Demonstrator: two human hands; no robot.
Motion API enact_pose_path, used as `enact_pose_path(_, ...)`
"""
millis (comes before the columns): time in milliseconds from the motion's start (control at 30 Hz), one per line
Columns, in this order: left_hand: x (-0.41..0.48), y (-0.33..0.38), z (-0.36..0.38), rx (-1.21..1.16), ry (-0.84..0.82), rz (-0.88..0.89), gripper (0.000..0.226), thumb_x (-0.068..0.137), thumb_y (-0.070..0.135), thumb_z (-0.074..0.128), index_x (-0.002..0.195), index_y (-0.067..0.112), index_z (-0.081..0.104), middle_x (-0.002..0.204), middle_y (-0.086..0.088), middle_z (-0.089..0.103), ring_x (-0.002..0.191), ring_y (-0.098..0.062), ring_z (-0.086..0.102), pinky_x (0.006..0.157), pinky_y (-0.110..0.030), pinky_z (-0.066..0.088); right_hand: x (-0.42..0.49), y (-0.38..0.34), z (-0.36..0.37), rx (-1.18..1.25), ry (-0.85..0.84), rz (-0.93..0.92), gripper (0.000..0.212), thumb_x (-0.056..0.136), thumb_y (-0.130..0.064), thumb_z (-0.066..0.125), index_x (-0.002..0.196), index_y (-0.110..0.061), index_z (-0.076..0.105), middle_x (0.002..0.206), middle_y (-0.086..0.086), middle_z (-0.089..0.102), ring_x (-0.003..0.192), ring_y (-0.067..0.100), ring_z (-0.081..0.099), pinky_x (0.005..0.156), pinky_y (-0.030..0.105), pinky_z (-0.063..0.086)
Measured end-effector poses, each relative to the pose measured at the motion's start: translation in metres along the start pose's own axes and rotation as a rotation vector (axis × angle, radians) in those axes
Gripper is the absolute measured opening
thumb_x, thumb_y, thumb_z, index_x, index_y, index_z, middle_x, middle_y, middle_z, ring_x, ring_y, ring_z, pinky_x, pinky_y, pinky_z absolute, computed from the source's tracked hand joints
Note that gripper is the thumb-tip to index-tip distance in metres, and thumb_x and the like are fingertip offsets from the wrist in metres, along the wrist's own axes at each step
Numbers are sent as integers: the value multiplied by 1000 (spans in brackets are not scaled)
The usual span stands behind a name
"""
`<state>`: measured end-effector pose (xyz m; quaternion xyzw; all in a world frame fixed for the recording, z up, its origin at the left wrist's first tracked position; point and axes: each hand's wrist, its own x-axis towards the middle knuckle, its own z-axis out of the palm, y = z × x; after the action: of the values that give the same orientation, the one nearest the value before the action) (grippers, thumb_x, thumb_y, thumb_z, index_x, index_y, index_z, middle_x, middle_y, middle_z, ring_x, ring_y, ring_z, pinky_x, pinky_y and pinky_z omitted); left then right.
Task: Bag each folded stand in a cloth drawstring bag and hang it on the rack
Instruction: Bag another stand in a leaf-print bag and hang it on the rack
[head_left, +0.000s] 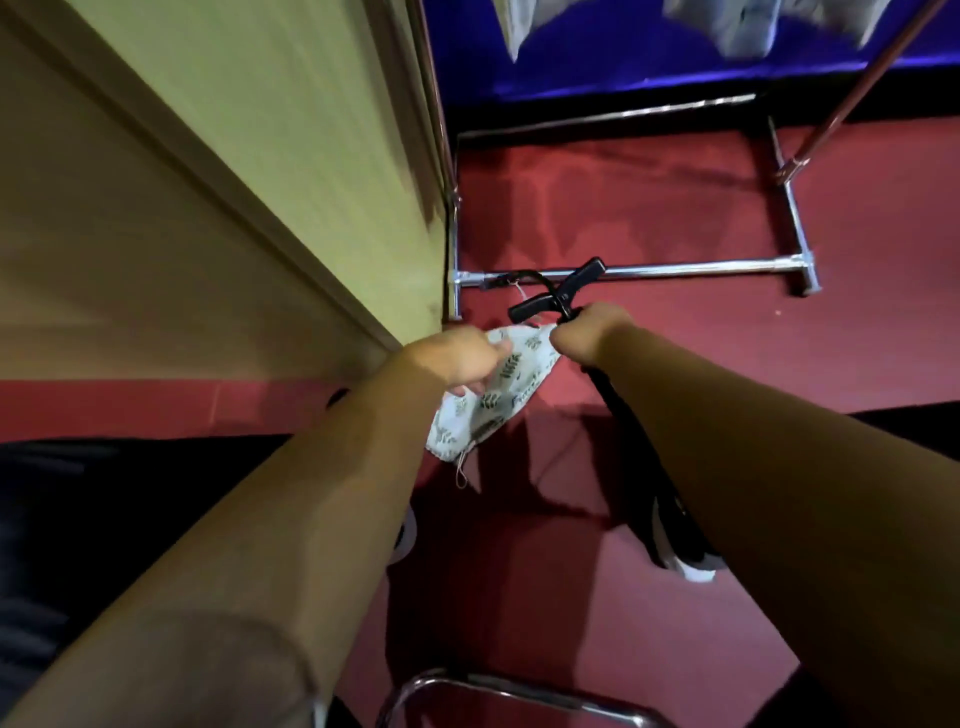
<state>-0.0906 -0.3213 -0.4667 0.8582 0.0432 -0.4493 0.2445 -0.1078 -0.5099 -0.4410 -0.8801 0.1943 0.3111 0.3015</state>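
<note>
Currently pinching drawstring bag (498, 400) in left hand (457, 364), gripping folded stand (556, 291) in right hand (592, 335), facing rack (623, 271) at twelve o'clock.

No text, brand, number or sign can be read anywhere in this view. The white cloth drawstring bag with a green leaf print (485, 413) bears a small dark-blue mark (523, 396) near one edge, too blurred to make out.
</note>
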Motion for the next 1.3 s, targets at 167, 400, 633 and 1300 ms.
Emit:
enact_pose_path(167, 18, -58, 53, 608, -225, -58, 44, 111, 21, 43, 154, 20, 51, 143, -8, 58, 124, -29, 60, 101, -37, 49, 25, 14, 39, 13, -122, 130, 38, 98, -25, 63, 131, -8, 66, 134, 15, 66, 126, 34, 63, 100, 40, 50)
enact_pose_path(400, 42, -103, 95, 750, -253, -91, 46, 98, 27, 69, 138, 8, 60, 130, -14, 68, 113, -32, 67, 90, -35, 53, 44, 7, 58, -31, -173, 42, 39, 101, -23, 51, 135, -7, 63, 132, 17, 66, 126, 33, 61, 112, 41, 50)
enact_pose_path(633, 47, -69, 74, 385, 140, 1, 28, 96, 2, 61, 123, 7, 63, 109, -10, 62, 95, -28, 61, 78, -34, 48, 37, -3, 52, 37, -169, 56, 37, 104, -20, 50, 136, -5, 62, 120, 9, 58, 124, 30, 60, 108, 36, 48)
enact_pose_path(1300, -150, 120, -81, 56, 691, 389, 29, 95, 38, 72, 99, 9, 71, 89, -10, 69, 93, -33, 69, 68, -30, 38, -151, -72, -132, 793, -8, -223, 15, 93, 0, 53, 79, -6, 57, 67, 11, 53, 65, 29, 63, 52, 26, 54)
